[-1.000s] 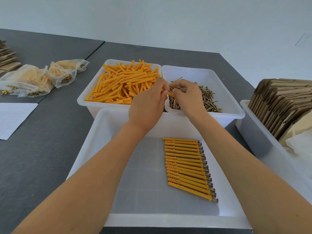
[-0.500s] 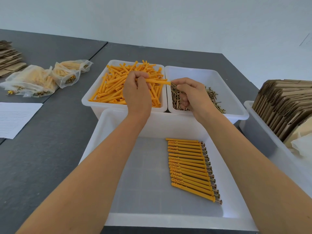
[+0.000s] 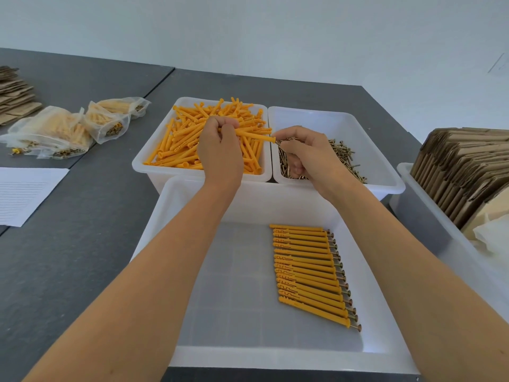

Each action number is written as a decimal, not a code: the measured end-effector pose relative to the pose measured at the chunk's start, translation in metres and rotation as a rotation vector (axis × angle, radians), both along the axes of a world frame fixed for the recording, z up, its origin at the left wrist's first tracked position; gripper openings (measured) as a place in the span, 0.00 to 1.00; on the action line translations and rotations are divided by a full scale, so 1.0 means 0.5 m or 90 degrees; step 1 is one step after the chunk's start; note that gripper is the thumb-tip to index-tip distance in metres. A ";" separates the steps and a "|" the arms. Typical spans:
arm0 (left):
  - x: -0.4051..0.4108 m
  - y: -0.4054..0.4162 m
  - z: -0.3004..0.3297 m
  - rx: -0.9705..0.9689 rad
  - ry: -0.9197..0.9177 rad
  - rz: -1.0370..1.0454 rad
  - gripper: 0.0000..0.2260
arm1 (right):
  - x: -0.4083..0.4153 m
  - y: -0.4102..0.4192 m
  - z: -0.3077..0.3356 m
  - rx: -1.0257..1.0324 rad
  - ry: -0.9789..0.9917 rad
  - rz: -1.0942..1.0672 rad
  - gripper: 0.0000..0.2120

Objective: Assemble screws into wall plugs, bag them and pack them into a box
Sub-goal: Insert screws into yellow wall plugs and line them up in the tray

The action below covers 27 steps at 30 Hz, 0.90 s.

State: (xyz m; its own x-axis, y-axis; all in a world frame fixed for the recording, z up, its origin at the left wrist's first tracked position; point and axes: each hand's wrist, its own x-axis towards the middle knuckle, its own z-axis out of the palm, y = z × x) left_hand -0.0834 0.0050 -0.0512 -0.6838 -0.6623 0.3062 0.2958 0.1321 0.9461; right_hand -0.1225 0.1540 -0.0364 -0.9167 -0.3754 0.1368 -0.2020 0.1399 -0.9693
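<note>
Right hand (image 3: 311,155) shifted closer pinching screw (image 3: 278,142), left hand (image 3: 220,150) gripping plug (image 3: 254,137), over plug bin (image 3: 154,172), screw bin (image 3: 385,166)

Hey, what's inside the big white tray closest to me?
The large white plastic tray holds one neat row of orange wall plugs with screws inserted, lying along its right side. The forearms cover part of its floor on the left and right, so anything under them cannot be seen.

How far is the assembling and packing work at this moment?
Done: a row of assembled plugs lies in the near tray, and filled bags sit aside. In hand: the left hand holds a wall plug toward the right hand. Left: many loose plugs, bagging, boxing.
</note>
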 end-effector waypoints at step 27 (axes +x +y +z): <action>0.008 0.031 -0.020 -0.695 -0.115 -0.106 0.13 | -0.019 0.009 0.002 -0.207 -0.153 -0.325 0.20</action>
State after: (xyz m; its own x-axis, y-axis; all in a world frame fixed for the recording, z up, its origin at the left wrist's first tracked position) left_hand -0.0792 0.0205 -0.0611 -0.8325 0.0048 0.5540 0.2568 0.8893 0.3783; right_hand -0.1320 0.1586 -0.0356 -0.9880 0.1419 -0.0614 0.0403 -0.1475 -0.9882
